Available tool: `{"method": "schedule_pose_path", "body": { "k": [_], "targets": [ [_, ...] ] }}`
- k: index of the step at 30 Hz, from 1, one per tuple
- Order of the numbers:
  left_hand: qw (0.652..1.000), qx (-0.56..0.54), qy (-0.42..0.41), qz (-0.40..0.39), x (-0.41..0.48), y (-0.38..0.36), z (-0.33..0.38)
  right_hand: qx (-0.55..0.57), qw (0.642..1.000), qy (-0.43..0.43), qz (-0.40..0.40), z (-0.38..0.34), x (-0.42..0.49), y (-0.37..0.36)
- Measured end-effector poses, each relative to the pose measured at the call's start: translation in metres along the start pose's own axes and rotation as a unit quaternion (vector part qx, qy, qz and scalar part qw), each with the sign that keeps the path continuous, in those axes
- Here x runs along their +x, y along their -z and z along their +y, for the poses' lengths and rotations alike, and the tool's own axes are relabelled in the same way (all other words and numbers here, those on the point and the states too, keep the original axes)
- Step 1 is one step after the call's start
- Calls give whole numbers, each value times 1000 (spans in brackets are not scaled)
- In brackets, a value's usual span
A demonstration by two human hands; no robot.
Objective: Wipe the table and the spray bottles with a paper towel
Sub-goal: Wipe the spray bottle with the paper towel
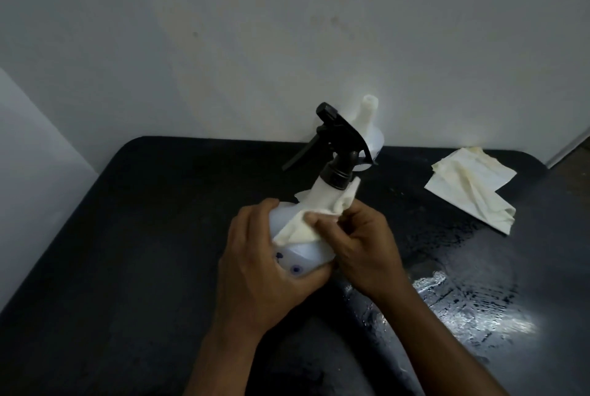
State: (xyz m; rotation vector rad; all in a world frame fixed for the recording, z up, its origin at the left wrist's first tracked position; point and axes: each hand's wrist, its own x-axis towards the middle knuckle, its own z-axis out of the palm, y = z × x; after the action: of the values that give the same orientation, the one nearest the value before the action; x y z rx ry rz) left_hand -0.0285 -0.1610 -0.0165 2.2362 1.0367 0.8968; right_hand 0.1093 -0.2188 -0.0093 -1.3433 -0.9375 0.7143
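Head: left grip (pixel 255 271) round bottle (pixel 321 196), right grip (pixel 364 248) pinching towel (pixel 297 229).

No word, number or brand can be read anywhere. The only print in view is a few small blue marks (pixel 296 268) on the white spray bottle (pixel 314 252), low on its body, just beside the fingertips of the left hand (pixel 255 271) that grips it. They sit below the paper towel (pixel 297 229) that the right hand (pixel 360 245) pinches against the bottle. They are too blurred to tell whether they are letters or only a pattern. Beyond both hands, the second bottle (pixel 372 137) shows a dark patch (pixel 372 157) at its lower edge, too small to read.
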Motion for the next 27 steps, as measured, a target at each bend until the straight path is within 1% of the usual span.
{"method": "schedule_pose_path", "body": {
  "k": [1,3,5,6,7,9,11,14,15,16,18,21,22,25,27],
  "targets": [
    [1000,4,1,8,0,0,-1,8,999,-17,-35,2,0,0],
    [999,22,-5,30,0,1,-4,-11,995,-45,-91,1,0,2],
    [999,37,-9,37,0,2,-6,-31,993,-46,-107,1,1,3],
    [999,38,-8,36,0,2,-6,-31,994,-43,-92,-1,1,1],
    [999,36,-9,32,1,1,-3,-32,997,-33,-61,-2,1,1],
    [999,30,-10,25,2,-1,2,-57,998,-10,23,-4,0,-1],
    [999,24,-15,25,2,-4,7,-59,995,12,85,-8,0,-1],
    [999,21,-27,19,0,-10,12,24,983,7,181,-20,3,3],
    [999,20,-32,13,-2,-12,13,52,978,1,201,-23,5,6],
    [999,18,-35,8,-4,-14,15,76,976,-6,205,-25,6,9],
    [999,5,-36,1,-7,-17,18,101,977,-5,189,-28,7,11],
    [999,-14,-34,-18,-9,-19,21,50,988,37,142,-24,9,14],
    [999,-20,-31,-32,-9,-18,22,53,990,50,120,-23,11,16],
    [993,-64,-19,-97,-6,-10,19,89,990,83,72,-21,11,24],
    [980,-126,-11,-153,-2,0,15,99,991,81,46,-20,9,27]
  ]
}}
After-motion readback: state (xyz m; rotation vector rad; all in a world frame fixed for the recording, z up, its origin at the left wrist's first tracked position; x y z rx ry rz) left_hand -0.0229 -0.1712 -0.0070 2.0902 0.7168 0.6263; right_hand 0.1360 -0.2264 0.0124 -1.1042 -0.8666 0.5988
